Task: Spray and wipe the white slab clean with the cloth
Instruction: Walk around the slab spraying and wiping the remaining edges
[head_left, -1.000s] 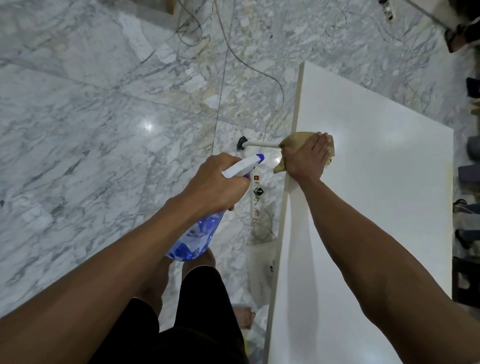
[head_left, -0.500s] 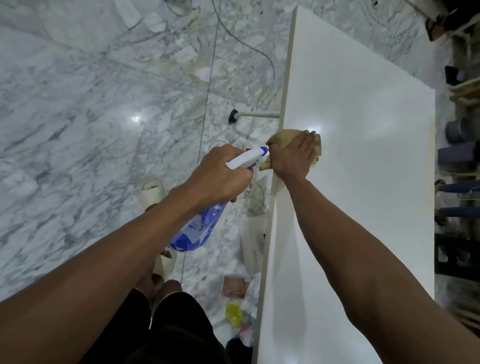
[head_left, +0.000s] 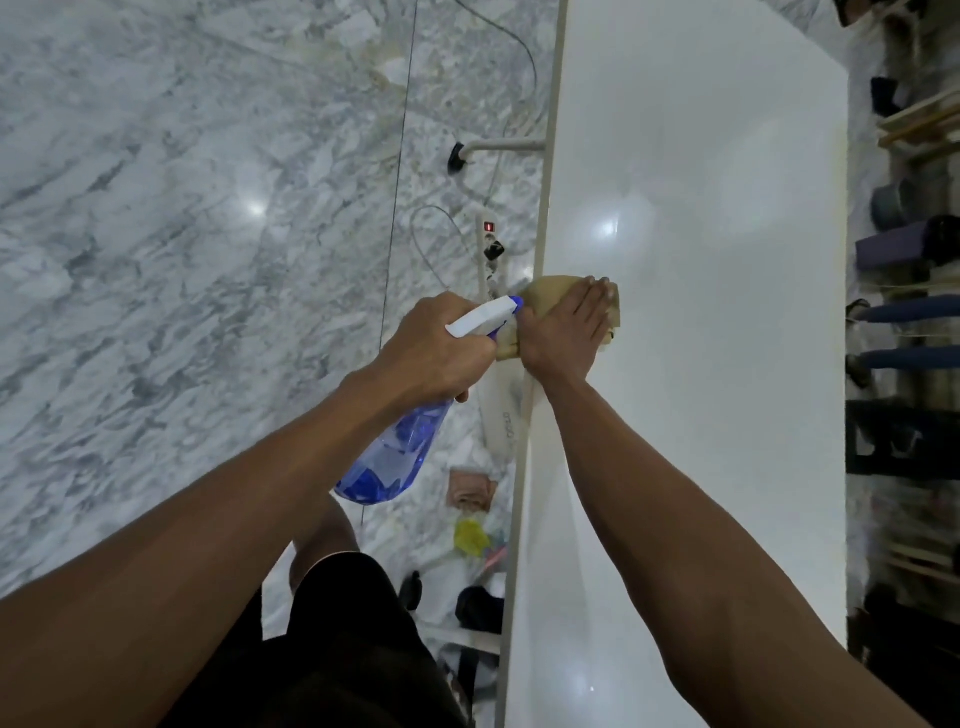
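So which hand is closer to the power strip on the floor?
Left. The left hand, gripping the spray bottle, is off the slab's edge, over the power strip. The right hand presses the cloth on the slab.

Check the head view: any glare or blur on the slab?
Head view: bright ceiling-light glare on the slab, a second glint near the bottom edge and one on the floor; right-edge clutter smeared by blur; wide-angle bending of slab edges; cloth and hands sharp.

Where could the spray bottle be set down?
Bare: the white slab beyond and right of the cloth under the right hand. Crowded: floor by its left edge, with power strip and cables.
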